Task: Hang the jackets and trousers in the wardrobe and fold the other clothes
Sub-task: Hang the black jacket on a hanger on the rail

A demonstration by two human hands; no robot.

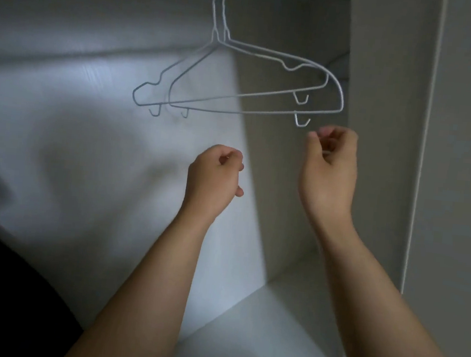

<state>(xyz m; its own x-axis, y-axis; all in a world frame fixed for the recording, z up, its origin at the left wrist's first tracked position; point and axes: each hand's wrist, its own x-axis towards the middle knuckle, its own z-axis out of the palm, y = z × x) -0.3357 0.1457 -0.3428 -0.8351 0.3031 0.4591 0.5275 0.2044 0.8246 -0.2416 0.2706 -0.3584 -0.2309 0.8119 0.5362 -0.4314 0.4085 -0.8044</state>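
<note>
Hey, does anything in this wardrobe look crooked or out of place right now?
Nothing looks damaged. The two white wire hangers hang bare and splayed at different angles, tilted rather than level. The left hand and right hand are curled just below them, with nothing visible in either grip.

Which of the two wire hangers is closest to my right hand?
The hanger whose bottom bar runs lower on the right: its small end hook hangs just above your right hand. The other hanger's right end sits higher.
</note>
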